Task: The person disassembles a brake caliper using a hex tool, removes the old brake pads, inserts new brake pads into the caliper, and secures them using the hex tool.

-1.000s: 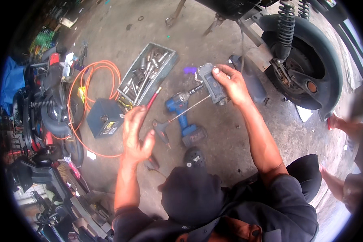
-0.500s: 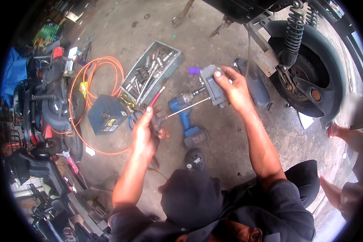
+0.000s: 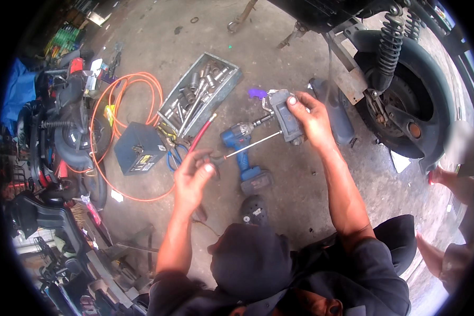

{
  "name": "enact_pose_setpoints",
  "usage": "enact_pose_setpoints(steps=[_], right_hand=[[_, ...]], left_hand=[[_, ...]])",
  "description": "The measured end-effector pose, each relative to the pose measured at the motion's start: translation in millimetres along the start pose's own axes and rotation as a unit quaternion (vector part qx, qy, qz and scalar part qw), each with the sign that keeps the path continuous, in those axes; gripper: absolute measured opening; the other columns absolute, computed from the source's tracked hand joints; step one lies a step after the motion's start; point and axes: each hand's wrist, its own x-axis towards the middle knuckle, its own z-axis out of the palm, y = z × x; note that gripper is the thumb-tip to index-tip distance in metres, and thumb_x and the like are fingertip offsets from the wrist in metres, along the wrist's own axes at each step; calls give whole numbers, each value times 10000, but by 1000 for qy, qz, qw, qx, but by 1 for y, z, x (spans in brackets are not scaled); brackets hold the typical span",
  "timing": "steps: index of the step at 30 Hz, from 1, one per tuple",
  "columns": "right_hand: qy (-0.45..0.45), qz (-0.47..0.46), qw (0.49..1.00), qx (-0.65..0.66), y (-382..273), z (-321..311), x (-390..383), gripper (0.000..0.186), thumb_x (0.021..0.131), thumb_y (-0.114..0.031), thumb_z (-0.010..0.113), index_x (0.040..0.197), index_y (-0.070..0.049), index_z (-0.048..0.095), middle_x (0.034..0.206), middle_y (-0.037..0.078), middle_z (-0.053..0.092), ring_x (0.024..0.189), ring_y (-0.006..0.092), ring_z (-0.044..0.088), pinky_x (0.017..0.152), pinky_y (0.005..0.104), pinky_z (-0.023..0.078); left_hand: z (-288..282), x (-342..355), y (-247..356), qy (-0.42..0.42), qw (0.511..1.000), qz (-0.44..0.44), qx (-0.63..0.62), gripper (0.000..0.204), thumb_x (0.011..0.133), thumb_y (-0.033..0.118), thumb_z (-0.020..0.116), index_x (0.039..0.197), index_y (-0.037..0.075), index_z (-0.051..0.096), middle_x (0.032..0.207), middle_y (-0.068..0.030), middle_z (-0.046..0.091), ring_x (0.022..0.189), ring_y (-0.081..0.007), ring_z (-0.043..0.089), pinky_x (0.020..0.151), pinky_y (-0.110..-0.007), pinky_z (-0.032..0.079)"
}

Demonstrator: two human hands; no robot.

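My left hand is closed round the handle of a long, thin-shafted screwdriver. The screwdriver's tip meets the lower left edge of a dark grey, boxy metal part, or lies right beside it. Gripping that part from the right is my right hand, thumb on its face and the other fingers mostly hidden behind it. Below the shaft, a blue cordless impact wrench lies on the floor with a socket fitted. A red tube with a metal end extends past my left fingers.
A metal tray of sockets and wrenches lies ahead, near a dark box and a coiled orange hose. At right stand a motorcycle wheel and spring shock absorber. Another person's bare leg shows at far right.
My left hand has turned over somewhat and its fingers have shifted round the screwdriver handle. The boxy part and my right hand have moved slightly right and down.
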Motion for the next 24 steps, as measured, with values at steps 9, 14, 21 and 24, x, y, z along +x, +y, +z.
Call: enact_pose_setpoints(steps=[9, 14, 21, 24], right_hand=[[2, 13, 1000, 16, 2, -7, 1, 606, 841, -425, 658, 1158, 86, 582, 1060, 204, 645, 983, 226, 615, 854, 329, 469], [4, 16, 999, 34, 7, -7, 4, 476, 888, -381, 607, 1123, 33, 609, 949, 71, 640, 857, 127, 569, 763, 260, 444], [1, -4, 1000, 11, 1, -2, 4, 473, 882, -375, 620, 1120, 35, 611, 962, 82, 641, 870, 132, 574, 777, 259, 443], [2, 18, 1000, 1, 8, -5, 6, 617, 825, -421, 684, 1178, 74, 577, 1062, 182, 651, 981, 235, 621, 845, 322, 475]], left_hand=[[3, -5, -15, 99, 961, 210, 152, 439, 816, 157, 640, 1190, -41, 523, 1052, -159, 593, 928, -287, 596, 803, -366, 480], [-9, 3, -6, -48, 917, 271, 289, 538, 697, 90, 721, 1181, -39, 525, 1060, -199, 579, 1049, -354, 560, 895, -406, 442], [16, 10, -13, 168, 931, -219, -239, 536, 846, 229, 651, 1275, -33, 465, 785, -65, 550, 540, -134, 515, 464, -280, 467], [8, 2, -26, 146, 989, 8, -22, 517, 822, 181, 660, 1257, -32, 479, 948, -113, 575, 815, -204, 578, 692, -331, 495]])
